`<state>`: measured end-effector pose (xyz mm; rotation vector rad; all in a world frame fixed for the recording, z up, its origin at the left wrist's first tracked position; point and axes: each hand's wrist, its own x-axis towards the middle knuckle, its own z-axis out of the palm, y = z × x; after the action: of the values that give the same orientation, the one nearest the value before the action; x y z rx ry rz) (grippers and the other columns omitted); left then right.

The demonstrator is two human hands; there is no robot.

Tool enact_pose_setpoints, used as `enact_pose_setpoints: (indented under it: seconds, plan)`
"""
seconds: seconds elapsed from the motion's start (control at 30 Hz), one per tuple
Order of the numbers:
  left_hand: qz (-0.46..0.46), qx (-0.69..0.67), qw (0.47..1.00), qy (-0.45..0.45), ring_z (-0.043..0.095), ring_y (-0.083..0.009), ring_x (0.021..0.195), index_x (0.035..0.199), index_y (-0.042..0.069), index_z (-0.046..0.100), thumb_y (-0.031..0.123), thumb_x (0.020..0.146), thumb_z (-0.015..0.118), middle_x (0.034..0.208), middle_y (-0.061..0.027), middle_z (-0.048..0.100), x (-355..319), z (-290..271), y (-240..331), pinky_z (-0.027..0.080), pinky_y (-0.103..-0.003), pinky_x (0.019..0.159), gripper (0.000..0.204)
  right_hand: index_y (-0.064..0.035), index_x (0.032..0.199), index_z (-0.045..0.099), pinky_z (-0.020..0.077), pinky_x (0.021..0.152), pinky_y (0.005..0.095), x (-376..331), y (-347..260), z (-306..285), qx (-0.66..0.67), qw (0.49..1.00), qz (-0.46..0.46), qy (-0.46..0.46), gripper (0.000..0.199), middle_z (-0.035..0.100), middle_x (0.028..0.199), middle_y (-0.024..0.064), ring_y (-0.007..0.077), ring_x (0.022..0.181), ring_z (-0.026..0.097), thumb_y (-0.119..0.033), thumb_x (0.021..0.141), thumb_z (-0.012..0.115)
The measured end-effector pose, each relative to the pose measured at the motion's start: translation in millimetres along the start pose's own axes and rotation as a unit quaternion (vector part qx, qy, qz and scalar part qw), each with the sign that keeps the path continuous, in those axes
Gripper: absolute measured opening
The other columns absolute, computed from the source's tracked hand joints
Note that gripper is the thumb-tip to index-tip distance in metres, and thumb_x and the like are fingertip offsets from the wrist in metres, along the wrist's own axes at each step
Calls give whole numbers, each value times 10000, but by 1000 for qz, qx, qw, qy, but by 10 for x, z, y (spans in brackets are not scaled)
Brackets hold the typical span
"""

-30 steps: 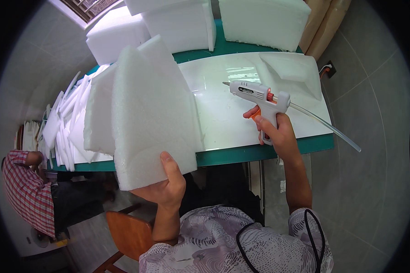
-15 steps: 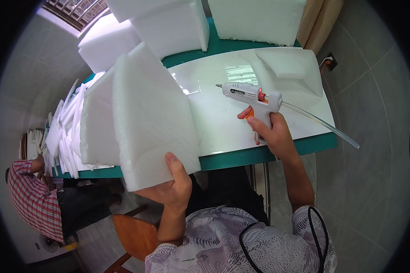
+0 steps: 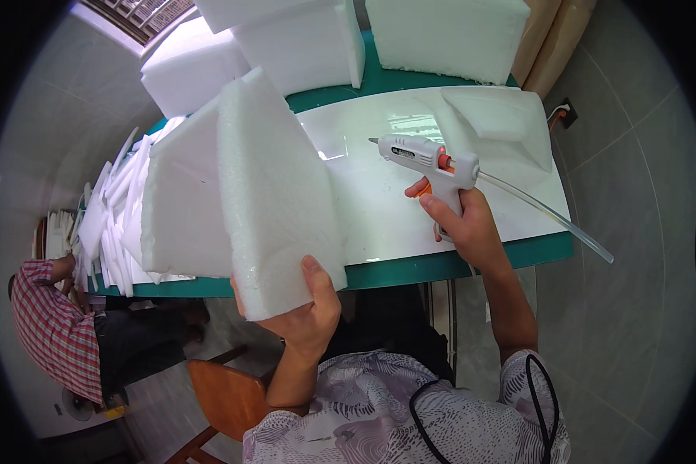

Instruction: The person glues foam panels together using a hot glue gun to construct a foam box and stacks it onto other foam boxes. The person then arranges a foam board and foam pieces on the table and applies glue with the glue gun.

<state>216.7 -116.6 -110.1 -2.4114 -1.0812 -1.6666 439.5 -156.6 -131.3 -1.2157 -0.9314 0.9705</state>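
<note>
My left hand (image 3: 305,317) grips the lower edge of a thick white foam sheet (image 3: 278,201), thumb on its right face and fingertips showing at the other side. The sheet stands tilted above the table's front edge. Another white foam piece (image 3: 185,189) lies just left of it, partly hidden behind it. My right hand (image 3: 468,228) is wrapped round the handle of a white hot glue gun (image 3: 433,162), fingers by its orange trigger. Its metal nozzle points left toward the foam sheet, apart from it. A long clear glue stick (image 3: 549,209) sticks out of its back.
A white board (image 3: 371,224) covers part of the green table (image 3: 456,259). Bent foam (image 3: 487,116) lies at its far right. Foam blocks (image 3: 441,39) line the back; foam strips (image 3: 116,209) pile up at left. A wooden chair (image 3: 228,398) and a person in a checked shirt (image 3: 54,329) are lower left.
My left hand has shifted slightly right with the foam sheet, which has turned so its edge shows more. The glue gun stays almost where it was in my right hand.
</note>
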Motion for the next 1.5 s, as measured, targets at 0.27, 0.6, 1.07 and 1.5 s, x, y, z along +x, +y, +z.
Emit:
enact_pose_setpoints:
  seconds: [0.27, 0.6, 1.07, 1.5]
  plan:
    - [-24, -23, 999, 15, 604, -265, 866, 1183, -128, 400, -1, 738, 646, 1018, -212, 519, 74, -48, 47, 515, -317, 649, 524, 4, 1027, 632, 464, 515, 233, 296, -378, 10, 19, 995, -69, -64, 280, 627, 891, 47, 78, 697, 544, -241, 895, 602]
    - [-29, -45, 999, -5, 545, -322, 967, 1294, -63, 293, -14, 748, 638, 1156, -249, 459, -58, -54, -78, 482, -399, 792, 648, 6, 1001, 642, 462, 489, 234, 671, -630, 341, -10, 981, -172, -90, 287, 675, 881, 82, 96, 616, 569, -253, 889, 590]
    - [-14, -16, 998, -64, 517, -343, 1026, 1351, -16, 180, -41, 752, 638, 1221, -267, 409, -55, -104, -74, 475, -416, 826, 754, 19, 1015, 641, 458, 482, 238, 700, -692, 377, -27, 982, -163, -88, 339, 687, 874, 88, 100, 623, 582, -294, 895, 586]
    - [-52, -84, 995, 1, 596, -265, 807, 1207, -141, 399, 15, 721, 631, 1005, -204, 531, 16, -48, -50, 503, -345, 674, 560, 27, 976, 650, 448, 458, 243, 706, -705, 366, -33, 984, -152, -83, 382, 650, 741, 84, 107, 566, 559, -337, 883, 583]
